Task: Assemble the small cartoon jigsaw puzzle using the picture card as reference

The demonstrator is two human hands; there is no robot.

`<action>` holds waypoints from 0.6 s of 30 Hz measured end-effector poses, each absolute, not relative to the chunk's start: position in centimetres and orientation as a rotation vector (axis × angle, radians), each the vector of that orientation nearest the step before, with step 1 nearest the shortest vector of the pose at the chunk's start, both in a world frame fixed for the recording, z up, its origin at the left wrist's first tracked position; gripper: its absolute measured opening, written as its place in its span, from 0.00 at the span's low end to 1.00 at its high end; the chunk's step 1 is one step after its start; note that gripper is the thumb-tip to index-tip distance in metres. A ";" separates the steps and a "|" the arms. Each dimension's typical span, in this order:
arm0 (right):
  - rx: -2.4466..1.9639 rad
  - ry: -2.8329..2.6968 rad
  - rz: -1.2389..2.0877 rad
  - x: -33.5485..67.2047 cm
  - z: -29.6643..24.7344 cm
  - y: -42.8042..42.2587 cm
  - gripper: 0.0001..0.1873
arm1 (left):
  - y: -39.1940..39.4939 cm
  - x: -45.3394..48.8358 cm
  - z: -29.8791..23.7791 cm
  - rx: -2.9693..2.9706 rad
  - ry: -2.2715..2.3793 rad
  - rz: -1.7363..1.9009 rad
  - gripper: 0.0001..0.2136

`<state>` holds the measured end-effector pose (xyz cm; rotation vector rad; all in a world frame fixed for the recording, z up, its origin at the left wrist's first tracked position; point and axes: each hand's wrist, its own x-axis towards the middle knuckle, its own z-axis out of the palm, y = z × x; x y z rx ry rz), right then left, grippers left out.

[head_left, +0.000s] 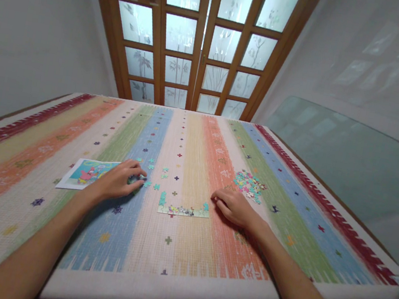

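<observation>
My left hand (122, 181) reaches over the loose puzzle pieces (150, 166) left of centre. Its thumb and forefinger are apart, with pieces near the fingertips. Beside its wrist lies a picture sheet (85, 172) showing a pink cartoon figure, partly covered by that hand. My right hand (234, 207) rests on the cloth with its fingers curled together. Whether anything small is between those fingers is hidden. Just left of it is a joined puzzle border (184, 212), a bottom row with short upright sides. Behind my right hand is a heap of puzzle pieces (249, 185).
A striped, patterned cloth (184, 248) covers the table, its white front edge close to me. Glass-paned wooden doors (203, 44) stand beyond the far edge. A glass panel (353, 158) leans along the right wall.
</observation>
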<state>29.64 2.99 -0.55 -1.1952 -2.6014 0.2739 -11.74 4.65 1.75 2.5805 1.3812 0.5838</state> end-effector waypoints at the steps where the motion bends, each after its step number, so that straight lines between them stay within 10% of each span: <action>1: -1.198 -2.603 0.270 29.6 -0.6 3.0 0.13 | 4.4 -11.4 1.7 2.579 1.356 0.580 0.14; 18: -1.207 -2.601 0.272 29.5 -0.1 2.8 0.14 | 3.4 -8.6 0.9 2.693 1.202 0.516 0.12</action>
